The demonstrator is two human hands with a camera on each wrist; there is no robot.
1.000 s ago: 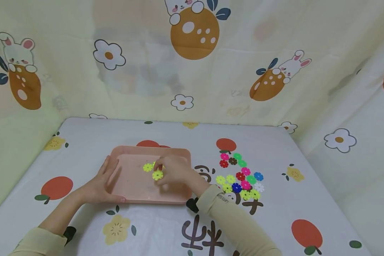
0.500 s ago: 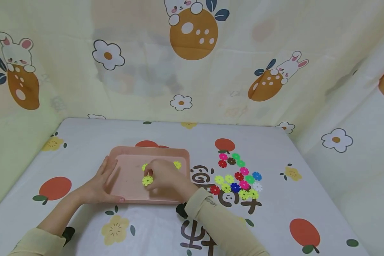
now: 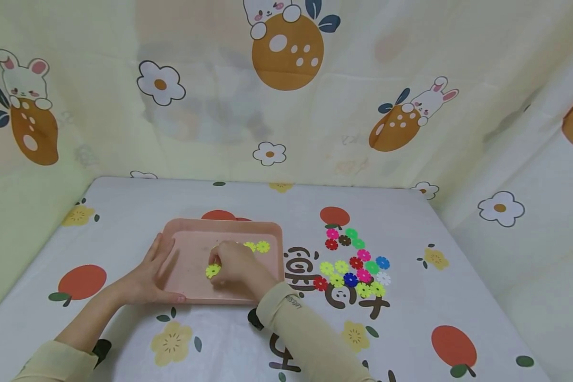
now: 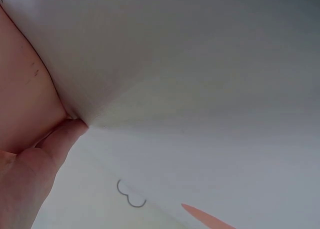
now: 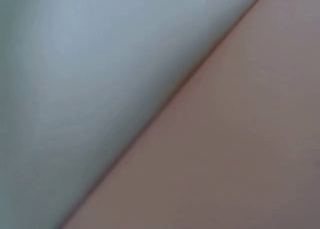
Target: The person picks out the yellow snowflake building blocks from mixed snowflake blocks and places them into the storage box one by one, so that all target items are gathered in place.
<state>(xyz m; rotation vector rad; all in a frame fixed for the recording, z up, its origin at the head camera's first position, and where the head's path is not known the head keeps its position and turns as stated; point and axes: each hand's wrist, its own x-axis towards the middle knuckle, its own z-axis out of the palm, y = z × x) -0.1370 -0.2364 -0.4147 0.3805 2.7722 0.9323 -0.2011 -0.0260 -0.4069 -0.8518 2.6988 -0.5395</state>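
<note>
A pink rectangular tray (image 3: 191, 233) lies on the cloth-covered table. My left hand (image 3: 140, 278) rests against its left end, fingers straight along the side and thumb along the front edge. In the left wrist view, a finger (image 4: 55, 144) touches the tray's outer wall (image 4: 30, 99). Over the tray's middle, my right hand (image 3: 239, 265) pinches a yellow flower-shaped disc (image 3: 213, 271) between thumb and fingers. Behind that hand, two yellow discs (image 3: 262, 246) lie side by side in the tray. The right wrist view is blurred, and no fingers appear in it.
To the right of the tray, several flower-shaped discs (image 3: 350, 280) in yellow, red, pink, blue, green and white are scattered on the table. A smaller group with a brown disc (image 3: 345, 240) lies farther back. A printed curtain (image 3: 210, 127) hangs behind the table.
My right hand has moved left across the tray with the yellow disc, uncovering yellow discs on the tray's right side. The left hand has stayed at the tray's left end.
</note>
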